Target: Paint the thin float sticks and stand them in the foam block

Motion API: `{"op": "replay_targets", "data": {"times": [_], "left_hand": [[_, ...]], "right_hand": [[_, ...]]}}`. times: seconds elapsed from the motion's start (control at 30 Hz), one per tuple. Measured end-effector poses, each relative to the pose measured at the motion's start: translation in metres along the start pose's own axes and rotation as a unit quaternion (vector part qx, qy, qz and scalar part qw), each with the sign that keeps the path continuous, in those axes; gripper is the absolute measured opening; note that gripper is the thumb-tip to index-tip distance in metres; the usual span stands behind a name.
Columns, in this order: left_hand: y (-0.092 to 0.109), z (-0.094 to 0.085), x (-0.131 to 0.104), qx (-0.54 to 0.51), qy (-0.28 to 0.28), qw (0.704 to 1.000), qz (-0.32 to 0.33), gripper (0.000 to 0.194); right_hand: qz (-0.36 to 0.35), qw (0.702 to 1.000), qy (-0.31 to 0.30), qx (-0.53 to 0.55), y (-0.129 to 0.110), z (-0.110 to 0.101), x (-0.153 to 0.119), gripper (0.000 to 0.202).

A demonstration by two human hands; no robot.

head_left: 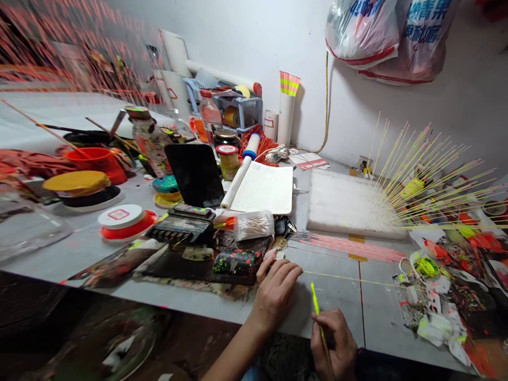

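Note:
My left hand [280, 288] is closed with its fingers bent at the right end of a paint-spattered black device [234, 262]. A thin yellow-green stick [345, 276] runs out to the right from these fingers, low over the grey table; its held end is hidden. My right hand [335, 341] grips a paintbrush [315, 297] tilted upward, its tip coated in bright yellow paint. That tip is just below the stick and apart from it. Behind the stick, several pink-and-grey sticks [357, 247] lie side by side on the table.
A white foam block [341, 203] bears a fan of yellow-green sticks [408, 174] at its right. Paint-stained scraps [440, 296] crowd the right edge. An open notebook [264, 190], dark phone [195, 175], cotton-swab pack [254, 226] and red-rimmed tub [127, 225] stand behind and left.

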State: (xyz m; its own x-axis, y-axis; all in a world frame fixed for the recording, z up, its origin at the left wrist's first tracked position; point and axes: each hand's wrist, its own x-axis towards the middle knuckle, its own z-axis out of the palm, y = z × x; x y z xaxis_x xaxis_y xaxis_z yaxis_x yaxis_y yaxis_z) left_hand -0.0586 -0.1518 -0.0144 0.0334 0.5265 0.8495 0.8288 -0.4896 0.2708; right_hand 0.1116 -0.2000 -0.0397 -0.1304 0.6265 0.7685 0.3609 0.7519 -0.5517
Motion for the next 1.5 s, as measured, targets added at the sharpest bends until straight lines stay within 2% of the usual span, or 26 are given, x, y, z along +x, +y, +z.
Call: {"op": "replay_targets", "data": {"times": [0.23, 0.33, 0.4, 0.47, 0.6, 0.73, 0.8, 0.93, 1.1, 1.2, 1.33, 1.5], "left_hand": [[-0.005, -0.002, 0.008, -0.026, 0.01, 0.999, -0.018, 0.024], [0.002, -0.003, 0.009, -0.121, 0.004, 0.992, -0.047, 0.019], [0.009, -0.003, 0.012, -0.204, 0.015, 0.974, -0.099, 0.012], [0.016, -0.001, 0.022, -0.287, 0.018, 0.941, -0.177, 0.009], [0.024, 0.012, 0.066, -0.429, -0.036, 0.845, -0.316, 0.03], [0.027, 0.033, 0.111, -0.518, -0.056, 0.759, -0.389, 0.05], [0.03, 0.046, 0.121, -0.531, -0.064, 0.74, -0.408, 0.052], [0.038, 0.074, 0.118, -0.512, -0.086, 0.753, -0.405, 0.049], [0.039, 0.128, 0.119, -0.456, -0.096, 0.803, -0.373, 0.04], [0.034, 0.169, 0.131, -0.408, -0.103, 0.837, -0.351, 0.031], [0.027, 0.217, 0.15, -0.344, -0.13, 0.872, -0.323, 0.019], [0.018, 0.256, 0.168, -0.272, -0.176, 0.903, -0.282, 0.02]], "right_hand": [[-0.029, 0.998, 0.038, 0.041, -0.008, -0.013, 0.0, 0.026], [-0.033, 0.998, 0.048, 0.03, -0.003, -0.022, -0.005, 0.026], [-0.03, 0.998, 0.058, 0.011, 0.003, -0.031, -0.008, 0.027], [-0.028, 0.996, 0.079, -0.009, 0.01, -0.041, -0.01, 0.027], [-0.023, 0.991, 0.126, -0.042, 0.023, -0.064, -0.011, 0.026], [0.0, 0.987, 0.148, -0.067, 0.035, -0.083, -0.013, 0.024], [0.013, 0.986, 0.153, -0.071, 0.04, -0.088, -0.015, 0.024], [0.01, 0.985, 0.155, -0.072, 0.044, -0.094, -0.014, 0.023], [0.014, 0.984, 0.162, -0.072, 0.043, -0.092, -0.012, 0.023], [0.026, 0.979, 0.184, -0.079, 0.044, -0.09, -0.013, 0.021], [0.023, 0.98, 0.175, -0.093, 0.047, -0.086, -0.017, 0.023], [0.054, 0.967, 0.223, -0.108, 0.048, -0.076, -0.02, 0.024]]}}
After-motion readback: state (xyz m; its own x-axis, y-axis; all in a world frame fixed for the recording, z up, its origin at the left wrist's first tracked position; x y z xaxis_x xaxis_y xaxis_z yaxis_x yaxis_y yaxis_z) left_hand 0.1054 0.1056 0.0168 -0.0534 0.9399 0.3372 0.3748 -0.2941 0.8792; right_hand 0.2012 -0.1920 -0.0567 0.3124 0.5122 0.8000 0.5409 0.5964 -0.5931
